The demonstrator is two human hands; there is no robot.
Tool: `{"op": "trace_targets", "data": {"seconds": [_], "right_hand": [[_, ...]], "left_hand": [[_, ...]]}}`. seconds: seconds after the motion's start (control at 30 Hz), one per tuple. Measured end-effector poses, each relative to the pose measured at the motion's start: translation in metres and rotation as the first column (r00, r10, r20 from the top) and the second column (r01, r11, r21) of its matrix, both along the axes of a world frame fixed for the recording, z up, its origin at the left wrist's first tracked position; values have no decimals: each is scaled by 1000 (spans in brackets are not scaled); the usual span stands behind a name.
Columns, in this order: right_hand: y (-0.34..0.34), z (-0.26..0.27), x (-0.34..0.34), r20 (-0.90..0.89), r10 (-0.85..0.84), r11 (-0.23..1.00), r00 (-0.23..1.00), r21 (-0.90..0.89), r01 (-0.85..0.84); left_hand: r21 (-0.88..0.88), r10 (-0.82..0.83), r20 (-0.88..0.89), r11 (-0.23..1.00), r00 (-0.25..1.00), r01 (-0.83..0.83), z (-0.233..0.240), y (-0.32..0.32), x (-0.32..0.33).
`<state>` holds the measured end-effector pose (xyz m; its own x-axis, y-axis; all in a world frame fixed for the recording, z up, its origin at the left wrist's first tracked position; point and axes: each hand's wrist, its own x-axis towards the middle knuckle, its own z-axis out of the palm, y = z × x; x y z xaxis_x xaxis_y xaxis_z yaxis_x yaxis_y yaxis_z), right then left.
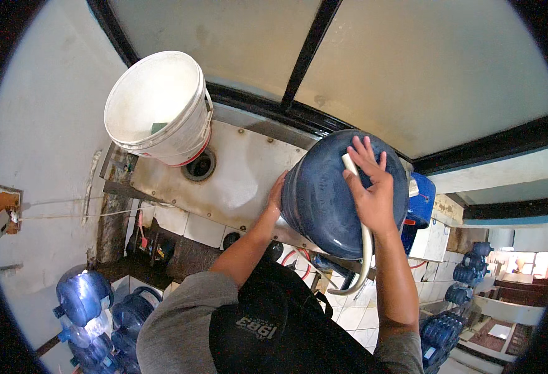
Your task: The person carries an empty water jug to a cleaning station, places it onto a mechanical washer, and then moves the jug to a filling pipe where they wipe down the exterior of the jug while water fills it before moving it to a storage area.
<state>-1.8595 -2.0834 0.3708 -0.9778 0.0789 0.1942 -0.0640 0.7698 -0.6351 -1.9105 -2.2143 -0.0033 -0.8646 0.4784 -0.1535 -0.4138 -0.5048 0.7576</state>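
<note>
A large blue plastic water jug stands on the metal-topped counter; its neck is not visible. My left hand presses flat against the jug's left side, its fingertips partly hidden behind the curve. A cream-coloured hose runs under my right hand, its free end showing between the thumb and spread fingers. That hand keeps the hose against the jug's upper surface. From the wrist, the hose bends down past the counter's front edge.
A white bucket with a green pad inside stands beside a round drain hole. Framed panels rise behind the counter. A blue container sits right of the jug. Water jugs are stacked at lower left.
</note>
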Motion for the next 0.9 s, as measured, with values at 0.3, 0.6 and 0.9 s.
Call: {"op": "trace_targets", "data": {"seconds": [0.3,0.6,0.9], "right_hand": [[-3,4,13,9,270,962,963,-50,-270],[-9,3,15,-21,48,993,999,109,-45],[-12,-2,20,-20,127,992,992,18,-126]], "left_hand": [[177,-509,309,860,803,478,246,-10,-69],[-4,6,-547,1000,837,-9,238,-31,-11],[-238,-556,-305,830,773,504,191,-2,-107]]}}
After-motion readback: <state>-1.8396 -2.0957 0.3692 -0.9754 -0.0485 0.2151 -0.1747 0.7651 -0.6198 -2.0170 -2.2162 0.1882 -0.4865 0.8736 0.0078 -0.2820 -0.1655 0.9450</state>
